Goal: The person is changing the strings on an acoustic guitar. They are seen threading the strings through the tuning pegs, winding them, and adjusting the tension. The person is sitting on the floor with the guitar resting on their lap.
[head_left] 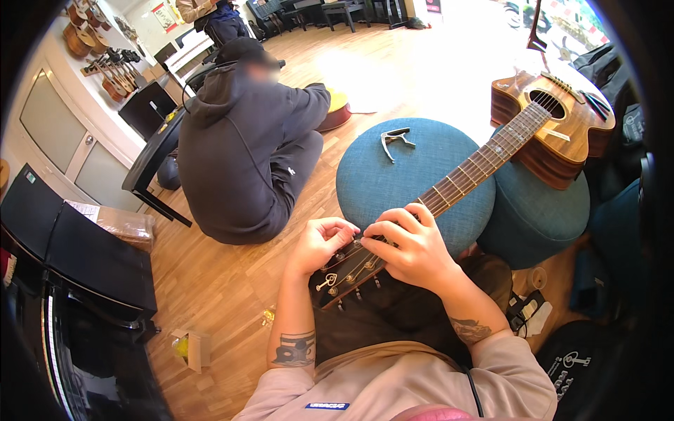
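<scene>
An acoustic guitar lies face up, its body on a teal round stool at the right and its neck slanting down towards me. The dark headstock with a key-shaped inlay rests over my lap. At its left edge, by the tuning posts, my left hand has thumb and index finger pinched together; whatever is between them is too small to make out. My right hand curls over the neck's end near the nut, its fingers on the strings and its thumb side close to the left fingertips.
A silver capo sits on the nearer blue stool, beside the second stool. To the left, a person in dark clothes sits on the wooden floor. A black piano and a small open carton are lower left.
</scene>
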Available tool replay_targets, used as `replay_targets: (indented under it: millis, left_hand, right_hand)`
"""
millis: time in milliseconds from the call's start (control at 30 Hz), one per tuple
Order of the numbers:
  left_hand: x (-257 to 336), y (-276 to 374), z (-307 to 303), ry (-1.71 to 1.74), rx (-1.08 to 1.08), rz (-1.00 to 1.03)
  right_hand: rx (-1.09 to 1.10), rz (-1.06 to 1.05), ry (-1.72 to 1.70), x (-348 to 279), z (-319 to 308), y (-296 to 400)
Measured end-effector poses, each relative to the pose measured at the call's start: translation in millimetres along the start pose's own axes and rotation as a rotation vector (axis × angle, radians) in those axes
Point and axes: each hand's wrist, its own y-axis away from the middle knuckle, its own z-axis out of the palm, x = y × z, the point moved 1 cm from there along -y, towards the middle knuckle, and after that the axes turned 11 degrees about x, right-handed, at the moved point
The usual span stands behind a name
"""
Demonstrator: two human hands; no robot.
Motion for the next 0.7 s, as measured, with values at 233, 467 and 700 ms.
replay_targets:
  millis: [233,467,700]
  left_hand:
    - [13,4,4,-0.068,0.012,-0.021]
    - [8,2,6,-0.039,-0.042,-0.006]
    - [-3,0,-2,0.125,-0.147,-0.040]
  right_hand:
    - [0.003,-0.005,0.026,-1,-4,-2]
    - [0.008,-0.006,0.027,0,0,2]
    - [-0.003,-0.004,0.025,-1,-2,0]
